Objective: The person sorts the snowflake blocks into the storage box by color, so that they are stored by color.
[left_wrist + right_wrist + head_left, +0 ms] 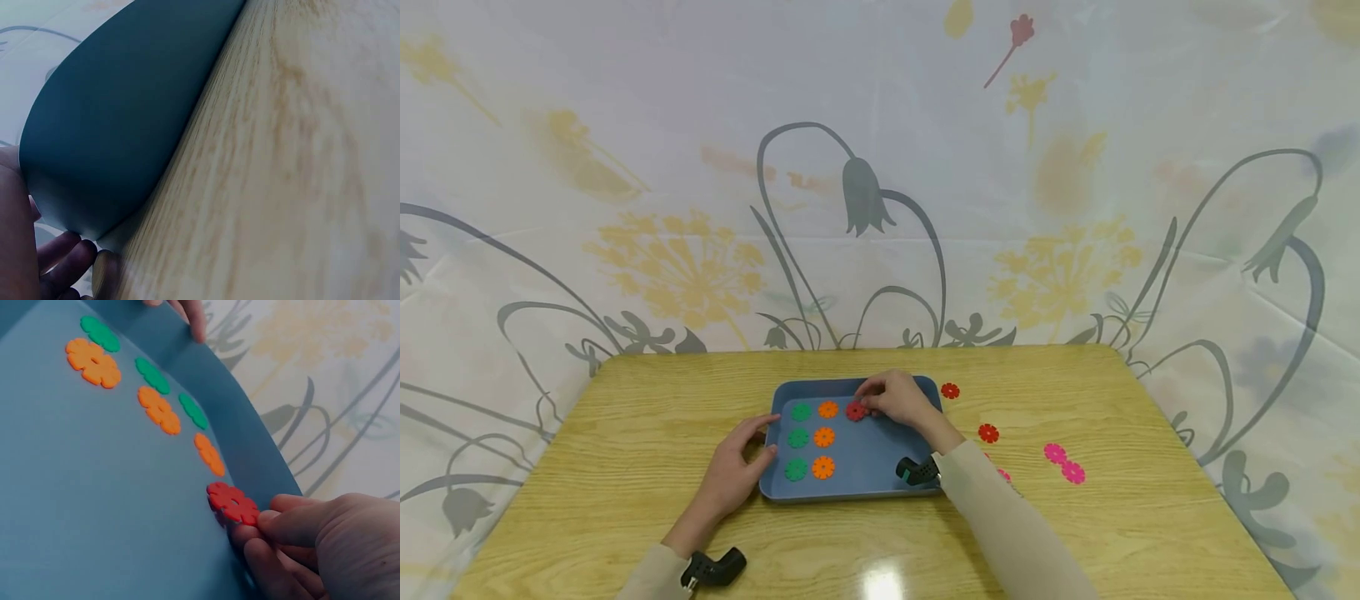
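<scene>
My right hand (898,397) is over the back of a blue tray (868,481), pinching a red flower-shaped disc (855,411) between thumb and finger. In the right wrist view the red disc (232,502) is slightly tilted, just above the tray floor near the wall. Green discs (797,469) form a column at the tray's left, with orange discs (823,467) beside them. My left hand (735,467) holds the tray's left side, index finger and thumb at the rim. The left wrist view shows its other fingers (69,265) bent against the tray's outer wall (125,119).
On the wooden table (662,400) right of the tray lie red discs (988,433) and pink discs (1056,453). A few more are partly hidden by my right sleeve (1000,517). Behind the table hangs a flower-patterned cloth (880,267).
</scene>
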`<action>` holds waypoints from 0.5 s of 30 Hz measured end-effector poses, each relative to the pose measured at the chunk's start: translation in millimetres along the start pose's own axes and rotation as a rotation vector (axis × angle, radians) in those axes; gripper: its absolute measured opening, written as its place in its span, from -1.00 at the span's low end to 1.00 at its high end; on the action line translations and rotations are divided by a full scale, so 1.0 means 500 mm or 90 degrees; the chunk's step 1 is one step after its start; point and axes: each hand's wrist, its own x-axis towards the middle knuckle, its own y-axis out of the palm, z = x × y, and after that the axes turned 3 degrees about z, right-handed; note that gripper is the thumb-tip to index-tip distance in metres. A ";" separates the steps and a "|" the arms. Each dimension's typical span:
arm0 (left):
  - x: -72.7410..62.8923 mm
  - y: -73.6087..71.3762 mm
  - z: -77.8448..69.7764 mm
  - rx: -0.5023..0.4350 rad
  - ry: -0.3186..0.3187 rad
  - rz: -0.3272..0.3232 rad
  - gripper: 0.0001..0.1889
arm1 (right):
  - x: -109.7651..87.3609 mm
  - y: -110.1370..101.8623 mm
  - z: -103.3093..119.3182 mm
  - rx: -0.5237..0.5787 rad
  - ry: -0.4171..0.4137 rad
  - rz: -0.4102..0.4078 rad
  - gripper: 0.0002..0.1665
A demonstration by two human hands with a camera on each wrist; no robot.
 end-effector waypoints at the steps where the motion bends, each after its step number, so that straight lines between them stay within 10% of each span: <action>1: 0.000 0.000 -0.001 -0.001 -0.003 0.001 -0.56 | 0.000 0.000 0.000 -0.003 0.001 -0.004 -0.86; 15: 0.001 -0.001 -0.005 0.002 -0.007 0.004 -0.56 | -0.002 -0.002 0.000 -0.045 -0.037 -0.004 -0.85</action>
